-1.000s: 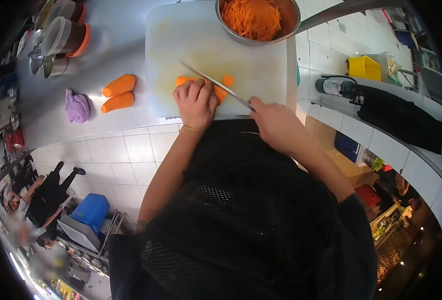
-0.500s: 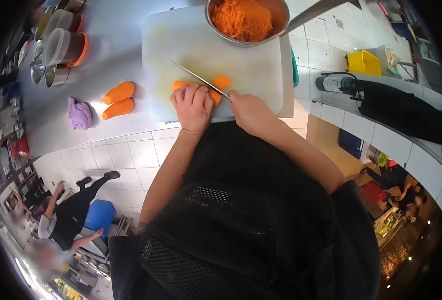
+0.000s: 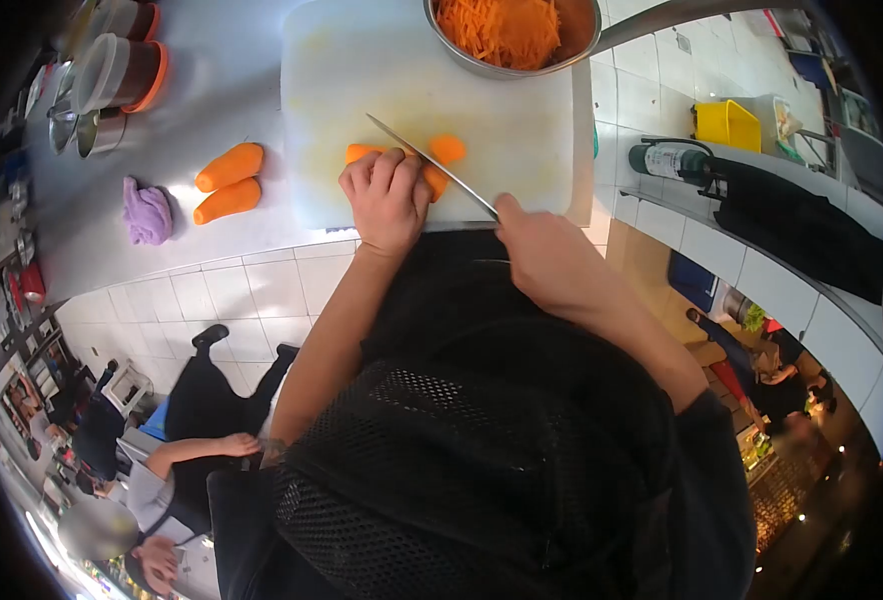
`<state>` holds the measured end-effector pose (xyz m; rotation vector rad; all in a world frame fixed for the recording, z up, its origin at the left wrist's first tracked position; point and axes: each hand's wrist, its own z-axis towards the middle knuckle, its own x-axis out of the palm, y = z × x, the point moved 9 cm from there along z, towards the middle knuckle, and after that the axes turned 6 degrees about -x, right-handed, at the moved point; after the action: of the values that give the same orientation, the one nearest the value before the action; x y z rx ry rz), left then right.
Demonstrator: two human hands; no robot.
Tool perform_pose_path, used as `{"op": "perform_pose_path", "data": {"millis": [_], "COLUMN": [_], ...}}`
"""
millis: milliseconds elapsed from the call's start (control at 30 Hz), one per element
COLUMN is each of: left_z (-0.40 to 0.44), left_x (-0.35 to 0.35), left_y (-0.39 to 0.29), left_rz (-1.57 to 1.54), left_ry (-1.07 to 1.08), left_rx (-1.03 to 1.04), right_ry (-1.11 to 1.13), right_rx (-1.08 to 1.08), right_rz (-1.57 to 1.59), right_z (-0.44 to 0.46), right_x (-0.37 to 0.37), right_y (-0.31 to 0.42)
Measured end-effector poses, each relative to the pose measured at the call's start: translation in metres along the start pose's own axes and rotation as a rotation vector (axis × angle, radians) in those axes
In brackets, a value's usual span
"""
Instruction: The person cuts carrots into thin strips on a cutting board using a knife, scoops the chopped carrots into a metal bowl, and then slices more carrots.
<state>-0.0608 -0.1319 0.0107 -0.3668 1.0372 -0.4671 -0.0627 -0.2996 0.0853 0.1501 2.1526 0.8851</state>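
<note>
My left hand (image 3: 387,200) has its fingers curled over a peeled carrot (image 3: 364,152) on the white cutting board (image 3: 332,90). Beside those fingers lies the slanting blade of a knife (image 3: 462,187), its tip pointing to the far left. My right hand (image 3: 552,250) grips its handle, which is mostly hidden. One cut carrot piece (image 3: 449,149) rests right of the blade, and another orange piece (image 3: 437,183) shows between the blade and my left hand. Shredded carrot (image 3: 502,30) fills much of a steel pan (image 3: 517,73) at the board's far right corner.
Two peeled carrots (image 3: 230,167) and a purple cloth (image 3: 148,212) lie on the steel counter (image 3: 227,80) to the left. Lidded tubs (image 3: 107,72) stand farther back. A person (image 3: 217,455) is behind on the left. The pan's handle (image 3: 662,17) sticks out to the right.
My right hand has drawn the knife back toward my body and to the right. My left hand stays on the carrot. The person at the left has come closer.
</note>
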Motion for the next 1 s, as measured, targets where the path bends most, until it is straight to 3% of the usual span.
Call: {"op": "perform_pose_path", "data": {"millis": [167, 500, 667, 800, 867, 1000], "left_z": [0.002, 0.002, 0.001, 0.0, 0.002, 0.003], "left_x": [0.002, -0.001, -0.001, -0.001, -0.001, 0.001], "left_y": [0.003, 0.003, 0.001, 0.003, 0.001, 0.004], "left_rz": [0.014, -0.02, -0.015, -0.012, -0.01, 0.014], "left_ry": [-0.011, 0.009, -0.014, 0.0, 0.014, 0.011], "left_rx": [-0.006, -0.011, -0.012, -0.024, -0.025, -0.019], "right_ry": [-0.198, -0.174, 0.063, 0.108, -0.02, -0.147], "right_rx": [-0.095, -0.111, 0.052, 0.075, -0.054, -0.06], "right_rz": [-0.036, -0.042, -0.08, -0.101, -0.033, -0.02], "right_z": [0.055, 0.001, -0.03, -0.025, -0.004, 0.045], "right_x": [0.052, -0.007, -0.008, -0.001, 0.008, 0.046], "right_y": [-0.036, 0.004, 0.007, 0.007, 0.007, -0.02]}}
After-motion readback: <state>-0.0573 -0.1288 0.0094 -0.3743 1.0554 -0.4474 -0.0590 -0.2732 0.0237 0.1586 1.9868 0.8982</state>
